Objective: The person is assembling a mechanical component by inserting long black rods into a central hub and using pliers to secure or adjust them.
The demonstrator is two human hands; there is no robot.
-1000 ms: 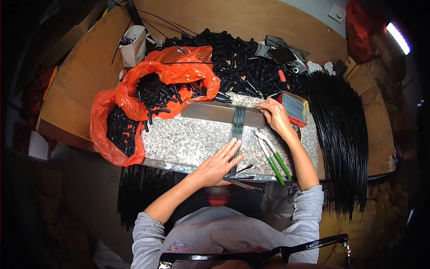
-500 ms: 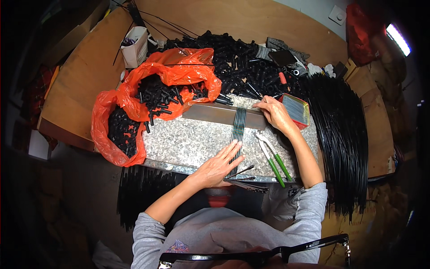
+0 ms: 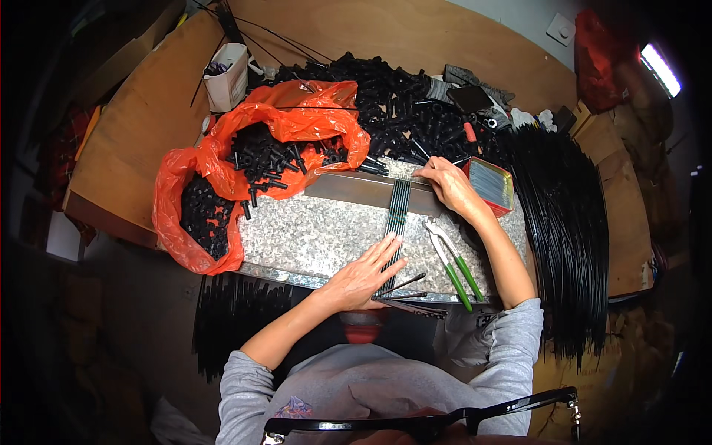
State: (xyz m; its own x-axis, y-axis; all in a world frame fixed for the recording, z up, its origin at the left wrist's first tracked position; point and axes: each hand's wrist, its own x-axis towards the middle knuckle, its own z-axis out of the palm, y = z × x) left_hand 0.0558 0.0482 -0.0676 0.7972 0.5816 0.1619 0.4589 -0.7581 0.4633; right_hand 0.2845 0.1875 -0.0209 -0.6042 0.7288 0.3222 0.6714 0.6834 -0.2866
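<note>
Several thin black rods (image 3: 398, 204) lie side by side across a metal bar (image 3: 348, 190) on the speckled stone slab. My left hand (image 3: 361, 279) rests on their near part, fingers stretched out and apart. Beneath that hand, more black rods (image 3: 412, 306) with thicker ends stick out past the slab's front edge. My right hand (image 3: 448, 185) is at the far ends of the row, thumb and forefinger pinched together; whatever they hold is too small to make out. Pliers with green handles (image 3: 453, 263) lie right of the rods, jaws pointing away from me.
Orange plastic bags (image 3: 169, 215) of black tubular parts stand at the left. A big heap of such parts (image 3: 437, 122) covers the back. Beside my right hand is a red tin (image 3: 492, 187) of thin pieces; a thick bundle of black rods (image 3: 567, 237) hangs over the right edge.
My right hand has shifted slightly left, closer to the far ends of the rods. The left hand stays in place on the row.
</note>
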